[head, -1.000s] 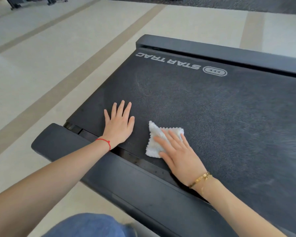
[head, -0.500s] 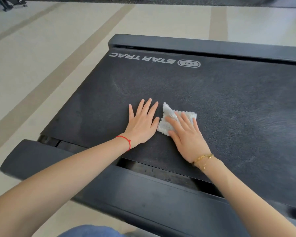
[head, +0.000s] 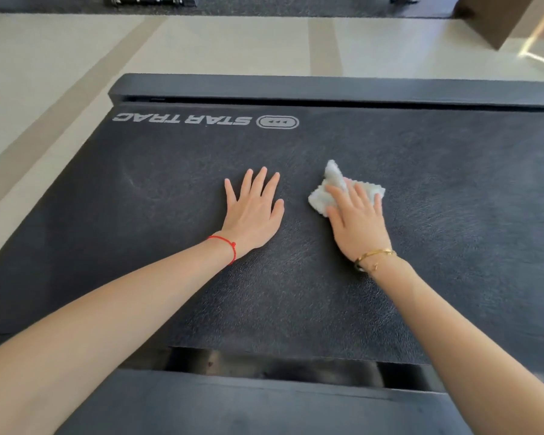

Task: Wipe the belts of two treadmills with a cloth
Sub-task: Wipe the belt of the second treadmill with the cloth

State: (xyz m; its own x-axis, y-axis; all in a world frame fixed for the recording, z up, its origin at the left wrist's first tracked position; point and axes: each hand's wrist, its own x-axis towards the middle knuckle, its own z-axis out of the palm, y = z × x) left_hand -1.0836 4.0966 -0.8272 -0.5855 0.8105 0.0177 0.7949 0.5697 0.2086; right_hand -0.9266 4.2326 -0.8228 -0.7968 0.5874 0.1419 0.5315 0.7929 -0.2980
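Treadmill belt (head: pixel 437 189): dark, textured, filling the centre of the frame from left edge to right edge. White "STAR TRAC" lettering and oval logo (head: pixel 277 122) printed upside down in the upper left of the belt. Faint curved smear marks on the belt at centre left.

Left hand (head: pixel 253 211): centre of frame, palm down, flat on the belt, fingers straight and spread, holding nothing. Red string bracelet (head: pixel 225 243) at the wrist.

Right hand (head: pixel 357 219): just right of centre, palm down, fingers extended and slightly spread, pressing on the cloth. Gold bracelet (head: pixel 374 255) at the wrist.

White cloth (head: pixel 325 196): small, fluffy, crumpled, with pinked edges; lying on the belt under the right fingers (head: pixel 339 194), projecting beyond the fingertips toward the upper left and upper right. Apart from the left hand, bare belt between the two.

Dark side rail (head: pixel 296 87) across the upper part of the frame beyond the belt. Second dark rail (head: pixel 248 406) along the bottom of the frame, with a narrow recessed gap between rail and belt edge.

Pale floor (head: pixel 201 42) with tan stripes in the upper part of the frame. Dark mat and parts of equipment along the top edge, not identifiable. Brown block-shaped object at the upper right corner, cut off by the frame.
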